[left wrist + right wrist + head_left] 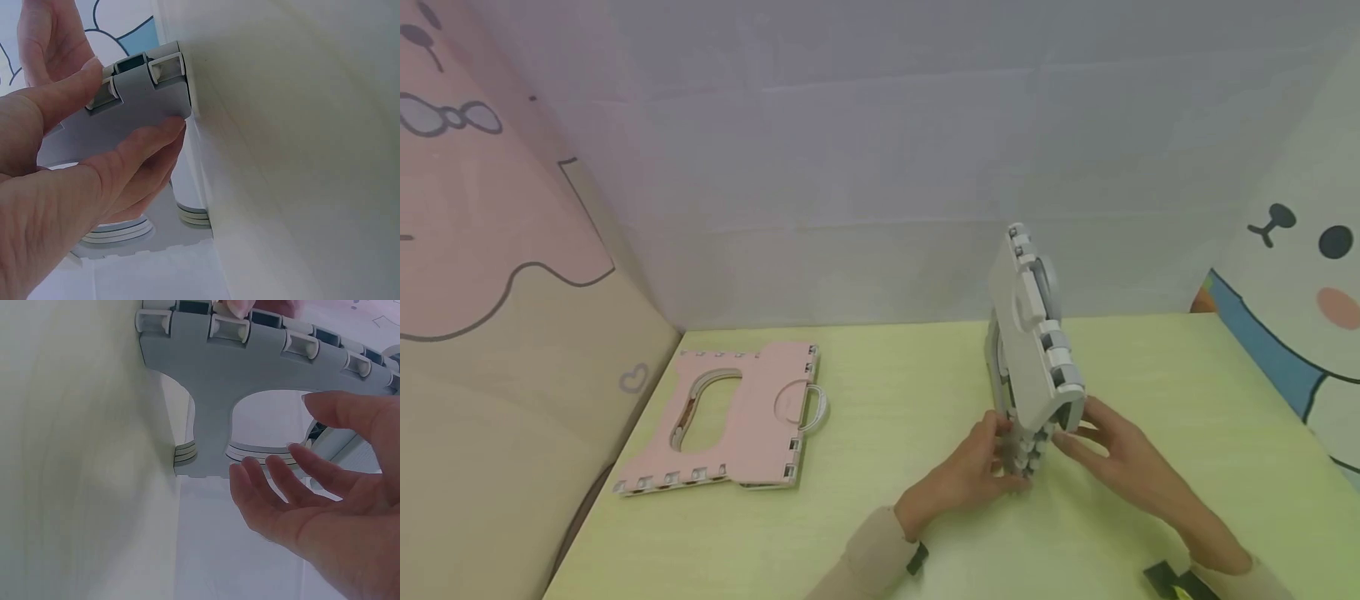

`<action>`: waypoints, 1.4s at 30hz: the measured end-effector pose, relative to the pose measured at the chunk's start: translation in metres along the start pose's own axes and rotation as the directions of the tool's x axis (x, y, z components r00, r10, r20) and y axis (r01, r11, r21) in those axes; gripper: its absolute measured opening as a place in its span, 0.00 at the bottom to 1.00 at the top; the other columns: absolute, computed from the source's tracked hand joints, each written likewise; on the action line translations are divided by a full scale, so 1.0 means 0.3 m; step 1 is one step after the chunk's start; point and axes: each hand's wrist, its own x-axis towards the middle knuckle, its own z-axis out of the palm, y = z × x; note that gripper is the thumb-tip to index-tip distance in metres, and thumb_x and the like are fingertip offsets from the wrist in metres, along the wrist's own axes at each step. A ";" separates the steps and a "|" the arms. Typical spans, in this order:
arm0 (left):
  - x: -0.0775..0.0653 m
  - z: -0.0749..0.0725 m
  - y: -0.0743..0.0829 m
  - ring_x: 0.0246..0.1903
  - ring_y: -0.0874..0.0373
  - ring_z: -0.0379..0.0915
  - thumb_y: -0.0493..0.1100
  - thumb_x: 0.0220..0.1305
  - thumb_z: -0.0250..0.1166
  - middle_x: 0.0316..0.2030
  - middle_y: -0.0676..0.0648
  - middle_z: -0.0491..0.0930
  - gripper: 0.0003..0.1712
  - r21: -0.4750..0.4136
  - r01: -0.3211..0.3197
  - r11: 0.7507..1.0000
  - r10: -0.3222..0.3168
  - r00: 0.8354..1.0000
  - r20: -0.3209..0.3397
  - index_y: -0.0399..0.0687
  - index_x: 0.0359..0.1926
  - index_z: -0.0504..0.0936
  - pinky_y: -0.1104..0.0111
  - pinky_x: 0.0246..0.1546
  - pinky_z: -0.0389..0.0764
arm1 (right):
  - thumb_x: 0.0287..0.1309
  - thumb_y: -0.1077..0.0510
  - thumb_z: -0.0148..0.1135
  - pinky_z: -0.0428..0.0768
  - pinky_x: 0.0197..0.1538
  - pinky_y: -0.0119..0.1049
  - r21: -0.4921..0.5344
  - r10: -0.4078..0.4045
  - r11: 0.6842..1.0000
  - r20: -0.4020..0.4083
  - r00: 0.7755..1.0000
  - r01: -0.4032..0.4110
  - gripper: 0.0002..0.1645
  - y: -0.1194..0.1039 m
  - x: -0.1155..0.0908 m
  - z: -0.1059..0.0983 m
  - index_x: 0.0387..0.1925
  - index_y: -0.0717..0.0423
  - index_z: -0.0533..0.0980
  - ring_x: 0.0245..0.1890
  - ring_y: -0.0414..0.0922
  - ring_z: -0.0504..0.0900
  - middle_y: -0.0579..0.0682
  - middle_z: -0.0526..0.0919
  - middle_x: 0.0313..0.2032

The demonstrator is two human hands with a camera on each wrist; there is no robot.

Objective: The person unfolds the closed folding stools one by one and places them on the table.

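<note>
A grey-and-white folding stool [1017,325] stands on edge on the table, its white top panel swung partly out from the grey legs. My left hand [958,479] grips the near hinged edge low down; in the left wrist view the thumb lies on one side of the grey leg panel [125,115] and the fingers on the other. On the stool's right is my right hand [1123,458], fingers loosely bent. The right wrist view shows this hand [312,500] beside the cut-out leg panel [212,412], with no grip visible; whether a fingertip touches it I cannot tell.
To the left, a pink folding stool [767,408] lies folded flat, its loop handle [817,408] pointing right. The light green table [895,392] ends at a pale back wall [820,167]. Cartoon-printed panels [490,400] flank both sides.
</note>
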 end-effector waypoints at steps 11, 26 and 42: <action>-0.003 0.003 0.001 0.62 0.56 0.67 0.38 0.69 0.69 0.66 0.42 0.61 0.34 -0.012 -0.010 1.000 0.010 1.000 0.006 0.44 0.64 0.56 0.67 0.60 0.76 | 0.69 0.62 0.65 0.82 0.58 0.40 0.073 -0.038 0.997 0.079 0.996 0.032 0.39 0.031 -0.014 0.024 0.77 0.54 0.62 0.61 0.24 0.71 0.36 0.70 0.70; -0.001 0.011 -0.012 0.68 0.49 0.65 0.36 0.69 0.68 0.67 0.42 0.61 0.33 -0.043 -0.029 0.999 0.029 1.000 0.001 0.45 0.63 0.56 0.65 0.63 0.74 | 0.70 0.59 0.66 0.81 0.60 0.43 0.148 -0.033 0.989 0.209 0.977 0.001 0.44 0.051 -0.024 0.035 0.80 0.48 0.57 0.64 0.26 0.70 0.62 0.67 0.72; -0.004 0.009 -0.010 0.64 0.53 0.70 0.39 0.68 0.70 0.68 0.43 0.65 0.33 0.014 0.007 1.000 -0.006 1.000 -0.018 0.46 0.64 0.58 0.70 0.57 0.77 | 0.69 0.62 0.66 0.84 0.54 0.38 0.242 -0.024 0.969 0.273 0.962 -0.045 0.50 0.062 -0.032 0.068 0.82 0.53 0.48 0.59 0.43 0.81 0.73 0.56 0.74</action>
